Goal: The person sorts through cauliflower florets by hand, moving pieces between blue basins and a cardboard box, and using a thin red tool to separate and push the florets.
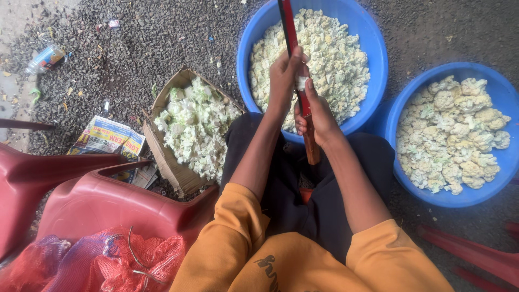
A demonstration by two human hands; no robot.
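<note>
Up at 12 o'clock, big blue tub (373, 43) nearly full of cut cauliflower bits, so lots done already. Second blue tub (500, 89) at 3 o'clock holds bigger florets, looks like pile left to work through. Cardboard box (162, 154) at 9 o'clock heaped with leaf and stalk scraps. Count: two tubs, one box, one blade. Upright red-handled blade (308, 138) dead centre; left hand (284, 75) closed round floret piece (300, 83) against it, right hand (319, 116) grip wrapped on same spot.

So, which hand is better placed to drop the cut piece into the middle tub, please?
Left, probably: the left hand is over the middle tub, touching the cauliflower piece; the right hand grips the red tool lower.
</note>
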